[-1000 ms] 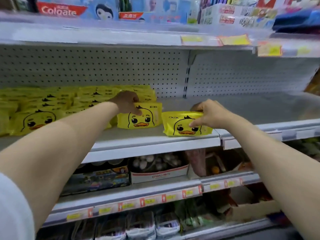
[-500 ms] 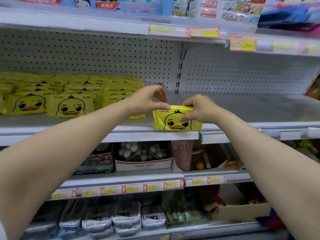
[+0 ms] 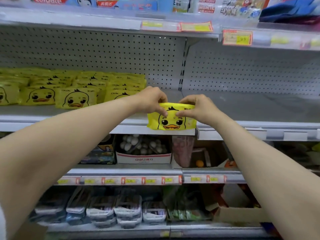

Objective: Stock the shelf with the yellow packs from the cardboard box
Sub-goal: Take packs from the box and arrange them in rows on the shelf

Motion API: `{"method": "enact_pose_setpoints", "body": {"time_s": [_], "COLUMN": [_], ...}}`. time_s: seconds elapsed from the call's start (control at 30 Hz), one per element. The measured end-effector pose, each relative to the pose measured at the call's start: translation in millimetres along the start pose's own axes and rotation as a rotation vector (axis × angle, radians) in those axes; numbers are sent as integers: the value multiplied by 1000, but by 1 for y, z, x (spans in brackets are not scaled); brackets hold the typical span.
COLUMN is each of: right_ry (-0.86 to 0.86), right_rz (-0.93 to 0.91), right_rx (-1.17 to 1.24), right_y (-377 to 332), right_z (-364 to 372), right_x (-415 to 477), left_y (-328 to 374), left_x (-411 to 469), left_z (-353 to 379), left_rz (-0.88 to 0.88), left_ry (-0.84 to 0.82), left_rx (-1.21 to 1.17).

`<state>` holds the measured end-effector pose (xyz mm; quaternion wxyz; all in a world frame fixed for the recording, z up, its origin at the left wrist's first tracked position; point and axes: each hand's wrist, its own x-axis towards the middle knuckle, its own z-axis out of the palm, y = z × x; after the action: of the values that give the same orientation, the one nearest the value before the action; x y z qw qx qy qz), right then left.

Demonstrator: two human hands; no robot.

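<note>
Both hands had it! The left hand (image 3: 152, 101) and right hand (image 3: 197, 108) pinched the yellow pack (image 3: 171, 121) between them by its top corners. It stood upright at the shelf (image 3: 259, 111) front edge, long axis left to right, duck face toward the camera. Left of the left hand, stocked packs (image 3: 76, 99) read "CKOK". Above the hands was a "Colgate" box (image 3: 48, 0), below them a "deli" box (image 3: 143, 159).

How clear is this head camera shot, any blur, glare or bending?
Head view: soft, even light, no hard shadows; the yellow pack pinched by left hand and right hand is sharp, its duck face readable; the price tags on the lower rail are smeared, unreadable; the clear top rail looks hazy with glare; wide-angle bending curves the shelf edges; the bottom shelf sits in shade.
</note>
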<state>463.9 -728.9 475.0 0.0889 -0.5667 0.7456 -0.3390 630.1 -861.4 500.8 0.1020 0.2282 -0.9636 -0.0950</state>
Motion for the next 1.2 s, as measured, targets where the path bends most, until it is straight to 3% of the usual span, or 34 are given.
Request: {"method": "enact_pose_setpoints", "body": {"time_s": [0.2,0.47,0.9,1.2], "right_ry": [84,144,172,139], "right_rz": [79,19,-65,-19], "right_rx": [-1,-74,-597,-621], "right_y": [28,50,61,71], "right_z": [-6,-8,22,39], "right_x": [46,141,273,311], "left_y": [-25,-70,-161,-190], "left_x": [52,142,245,277], "left_z": [-12,-20,-8,7], "left_rz": [-25,35,-34,-108], "left_ry": [-80,-5,76,77], "left_rx": [-10,-10,48,92]}}
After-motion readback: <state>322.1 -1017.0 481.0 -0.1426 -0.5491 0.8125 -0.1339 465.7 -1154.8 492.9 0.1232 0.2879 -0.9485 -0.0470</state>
